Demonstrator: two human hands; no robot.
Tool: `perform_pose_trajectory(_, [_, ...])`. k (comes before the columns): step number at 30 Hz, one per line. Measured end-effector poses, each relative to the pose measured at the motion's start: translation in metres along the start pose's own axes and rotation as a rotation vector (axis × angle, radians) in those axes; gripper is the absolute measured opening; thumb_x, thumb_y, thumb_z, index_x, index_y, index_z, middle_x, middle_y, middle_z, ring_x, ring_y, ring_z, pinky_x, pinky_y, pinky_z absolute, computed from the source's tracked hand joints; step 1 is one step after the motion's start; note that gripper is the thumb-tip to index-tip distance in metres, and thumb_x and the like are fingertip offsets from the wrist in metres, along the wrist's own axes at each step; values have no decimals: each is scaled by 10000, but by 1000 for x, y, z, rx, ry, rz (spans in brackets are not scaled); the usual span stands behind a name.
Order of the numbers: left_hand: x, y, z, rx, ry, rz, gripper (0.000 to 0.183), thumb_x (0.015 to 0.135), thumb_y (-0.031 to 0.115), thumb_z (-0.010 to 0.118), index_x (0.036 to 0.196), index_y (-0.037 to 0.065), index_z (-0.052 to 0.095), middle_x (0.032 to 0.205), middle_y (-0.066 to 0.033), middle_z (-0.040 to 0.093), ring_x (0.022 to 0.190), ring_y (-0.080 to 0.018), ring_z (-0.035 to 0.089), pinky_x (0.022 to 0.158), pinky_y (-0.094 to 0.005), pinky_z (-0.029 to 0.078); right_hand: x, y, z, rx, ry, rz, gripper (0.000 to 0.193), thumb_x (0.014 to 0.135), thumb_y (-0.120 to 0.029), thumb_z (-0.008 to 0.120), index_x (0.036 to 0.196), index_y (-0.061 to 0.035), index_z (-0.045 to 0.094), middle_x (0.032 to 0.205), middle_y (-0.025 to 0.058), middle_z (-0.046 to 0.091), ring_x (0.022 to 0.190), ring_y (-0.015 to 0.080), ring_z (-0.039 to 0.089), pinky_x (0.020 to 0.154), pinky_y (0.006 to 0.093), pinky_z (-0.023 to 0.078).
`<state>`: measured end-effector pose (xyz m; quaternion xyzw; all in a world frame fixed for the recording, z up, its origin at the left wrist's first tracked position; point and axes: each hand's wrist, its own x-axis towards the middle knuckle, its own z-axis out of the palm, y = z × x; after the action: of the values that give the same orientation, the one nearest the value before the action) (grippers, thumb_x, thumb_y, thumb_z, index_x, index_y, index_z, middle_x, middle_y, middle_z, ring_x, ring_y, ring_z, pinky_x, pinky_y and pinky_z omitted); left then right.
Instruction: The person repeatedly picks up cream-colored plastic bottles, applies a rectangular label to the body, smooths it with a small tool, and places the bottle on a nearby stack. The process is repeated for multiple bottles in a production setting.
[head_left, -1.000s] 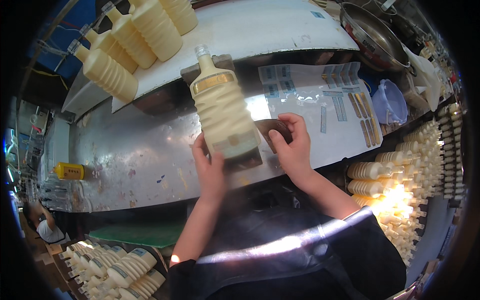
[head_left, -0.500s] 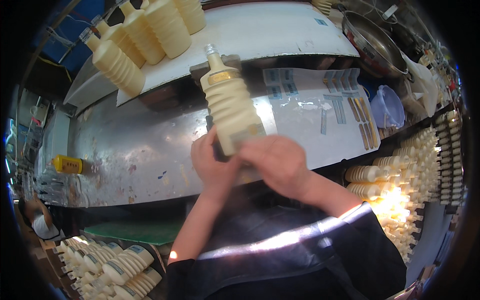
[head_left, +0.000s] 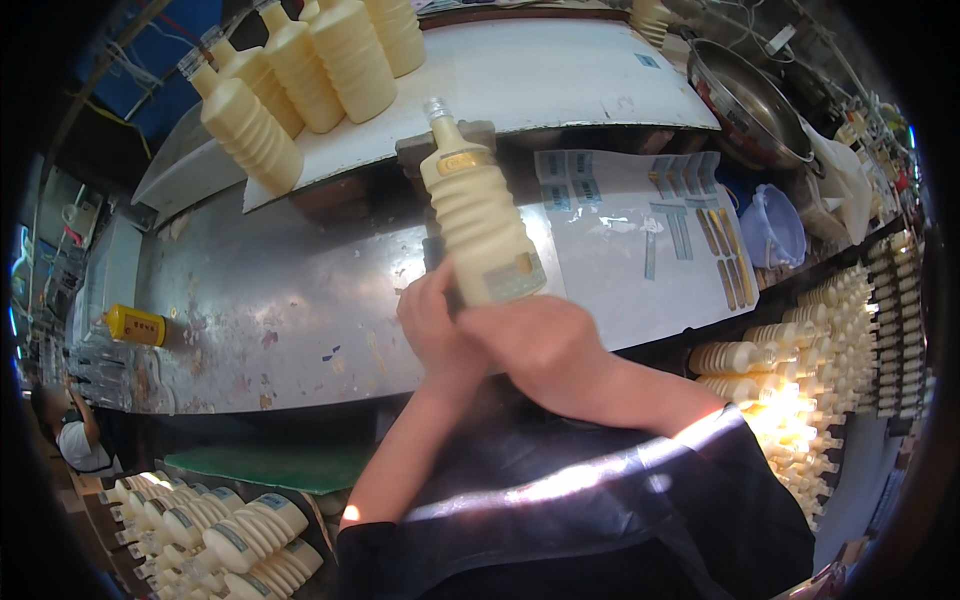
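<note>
Table (head_left: 240,310), left: most open room lay there, worn metal between yellow container (head_left: 137,326) and left hand (head_left: 430,320).
Left hand: was grasping lower left side of cream bottle (head_left: 475,215).
Cream bottle: lay neck end over brown block (head_left: 412,152), base toward front edge.
Right hand (head_left: 540,335): had crossed from bottle's right side to its base; curled, dark pad out of sight, couldn't tell if held; work seemingly shifted baseward.
Right: decal sheet (head_left: 600,270) limited room; purple bucket (head_left: 775,230) stood just beyond.

Right hand (head_left: 540,340): fingertips out of sight
</note>
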<state>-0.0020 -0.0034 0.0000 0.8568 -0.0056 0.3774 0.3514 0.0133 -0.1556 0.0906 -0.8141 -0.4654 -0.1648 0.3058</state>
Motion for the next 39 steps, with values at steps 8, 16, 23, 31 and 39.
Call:
perform_pose_trajectory(8, [-4,0,2,-29,-40,-114,808,594,237,928,1311,86,589,1159,-90,634,1067,-316,589,954,-446,441,5,9,-3,72,35,571,261,896,-160,715,1116,-79,599,745,156,714,660,341,715,611,413,561])
perform_pose_trajectory(16, [-6,-10,-9,-224,-185,-268,769,714,256,853,1348,13,493,1168,-145,527,1096,-303,528,968,-437,434,-11,32,-9,330,30,854,255,943,-195,660,1145,-74,561,714,163,681,610,324,677,569,392,502])
perform_pose_trajectory(23, [-8,-10,5,-391,-163,-573,462,1031,243,547,1398,-1,409,1289,-121,497,1160,-201,468,1069,-375,369,-28,37,15,274,30,778,269,973,-209,642,1176,-61,545,692,141,661,602,299,654,576,398,477])
perform_pose_trajectory(31, [-13,-17,6,-653,-127,-593,448,1088,277,472,1429,10,356,1358,-131,466,1233,-196,441,1118,-354,322,-45,55,13,514,160,985,299,976,-265,620,1181,-61,542,676,177,643,631,357,661,619,451,492])
perform_pose_trajectory(39, [-7,-11,9,-607,-120,-661,506,1022,260,600,1393,-23,404,1334,-150,493,1231,-232,481,1096,-382,375,-53,62,26,420,74,968,304,992,-276,600,1222,-85,546,748,194,675,741,384,694,685,464,523])
